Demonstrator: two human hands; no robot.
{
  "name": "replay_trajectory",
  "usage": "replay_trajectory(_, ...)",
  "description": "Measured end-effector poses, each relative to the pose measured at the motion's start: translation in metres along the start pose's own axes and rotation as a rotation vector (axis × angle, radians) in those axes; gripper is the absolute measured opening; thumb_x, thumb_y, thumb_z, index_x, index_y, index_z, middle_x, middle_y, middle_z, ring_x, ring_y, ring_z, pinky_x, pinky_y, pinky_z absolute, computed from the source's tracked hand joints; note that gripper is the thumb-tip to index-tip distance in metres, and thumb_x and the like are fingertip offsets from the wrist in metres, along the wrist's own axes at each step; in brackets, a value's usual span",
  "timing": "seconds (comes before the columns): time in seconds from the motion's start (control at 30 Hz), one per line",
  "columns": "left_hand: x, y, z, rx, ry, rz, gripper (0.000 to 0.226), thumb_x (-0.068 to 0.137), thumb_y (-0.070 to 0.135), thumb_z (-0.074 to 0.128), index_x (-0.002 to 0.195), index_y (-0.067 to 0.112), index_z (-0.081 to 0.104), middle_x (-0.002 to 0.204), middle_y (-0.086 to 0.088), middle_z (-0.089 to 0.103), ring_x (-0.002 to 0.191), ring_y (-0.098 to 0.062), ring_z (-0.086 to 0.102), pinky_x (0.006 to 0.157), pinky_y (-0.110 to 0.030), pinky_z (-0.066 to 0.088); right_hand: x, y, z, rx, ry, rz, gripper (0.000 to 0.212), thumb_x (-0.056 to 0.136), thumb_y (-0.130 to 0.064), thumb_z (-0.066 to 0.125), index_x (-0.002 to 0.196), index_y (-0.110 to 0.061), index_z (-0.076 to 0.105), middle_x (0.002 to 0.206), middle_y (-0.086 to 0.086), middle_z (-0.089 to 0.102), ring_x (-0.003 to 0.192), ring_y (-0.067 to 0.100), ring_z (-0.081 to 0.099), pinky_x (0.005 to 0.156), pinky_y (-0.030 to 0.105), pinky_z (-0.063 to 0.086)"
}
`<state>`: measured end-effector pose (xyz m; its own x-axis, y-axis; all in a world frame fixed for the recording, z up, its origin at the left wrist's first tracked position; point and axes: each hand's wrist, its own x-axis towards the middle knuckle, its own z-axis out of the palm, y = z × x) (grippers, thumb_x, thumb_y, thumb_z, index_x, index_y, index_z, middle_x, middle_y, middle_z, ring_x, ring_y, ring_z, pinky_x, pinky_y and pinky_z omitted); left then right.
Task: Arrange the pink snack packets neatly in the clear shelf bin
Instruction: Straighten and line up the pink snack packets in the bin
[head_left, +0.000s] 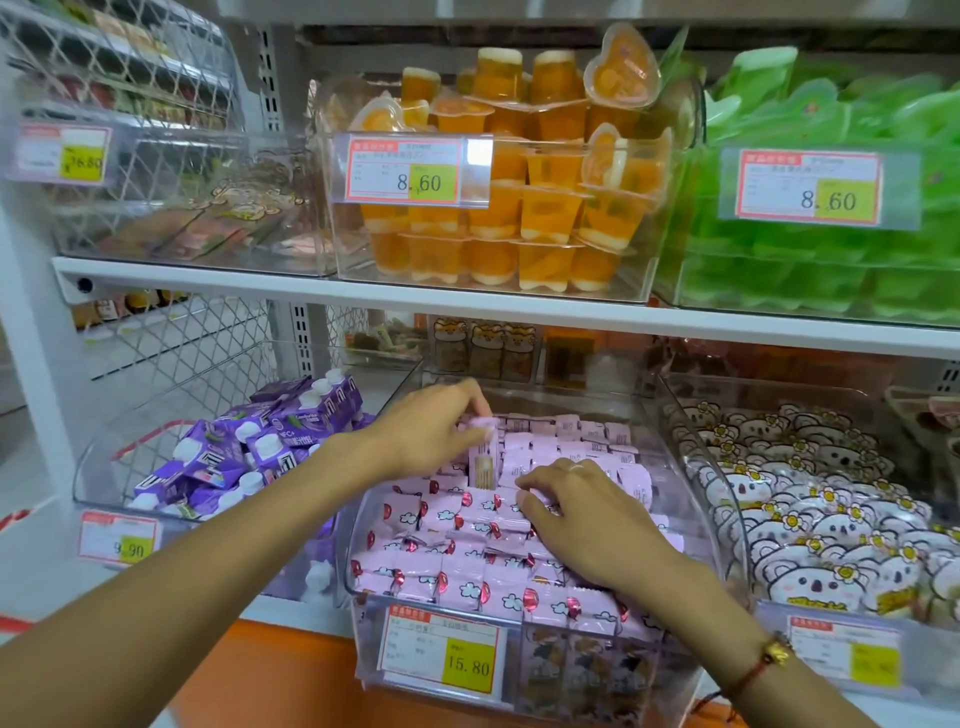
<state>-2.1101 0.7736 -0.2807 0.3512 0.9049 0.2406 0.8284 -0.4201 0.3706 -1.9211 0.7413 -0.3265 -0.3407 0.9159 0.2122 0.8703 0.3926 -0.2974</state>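
A clear shelf bin (691, 467) on the lower shelf holds several pink snack packets (457, 525), some lying flat at the front and others standing in rows at the back (587, 434). My left hand (434, 428) reaches into the bin's back left and pinches one pink packet (483, 460), which stands upright below my fingers. Over the middle of the bin, my right hand (582, 514) rests palm down, fingers curled onto the packets beneath it; whether it grips one is hidden.
A bin of purple cartons (244, 457) stands to the left and a bin of koala-print packets (821, 509) to the right. The shelf above (311, 288) carries bins of orange jelly cups (519, 208) and green packs (831, 260). A price tag (441, 649) fronts the pink bin.
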Motion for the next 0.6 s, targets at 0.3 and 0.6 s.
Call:
replay_trajectory(0.3,-0.045,0.021,0.007,-0.687,0.665,-0.098,0.011,0.094,0.024,0.055,0.104,0.019,0.052,0.103,0.008,0.065,0.092,0.008,0.061,0.082,-0.013,0.05,-0.002,-0.008,-0.01,0.133,0.199,-0.029,0.023,0.099,-0.032,0.039,0.119,-0.036,0.05,0.111,-0.003,0.063,0.086,0.013,0.057,0.066,0.025,0.041)
replay_trajectory(0.6,-0.06,0.023,0.009,-1.171,0.486,-0.399,0.027,0.092,0.034,0.056,0.106,0.011,0.059,0.096,-0.001,0.068,0.081,-0.006,0.07,0.064,-0.02,0.057,-0.013,-0.032,-0.029,0.673,0.289,-0.288,0.039,0.08,-0.018,0.074,0.115,-0.026,0.061,0.111,-0.015,0.065,0.095,-0.004,0.06,0.077,0.012,0.047)
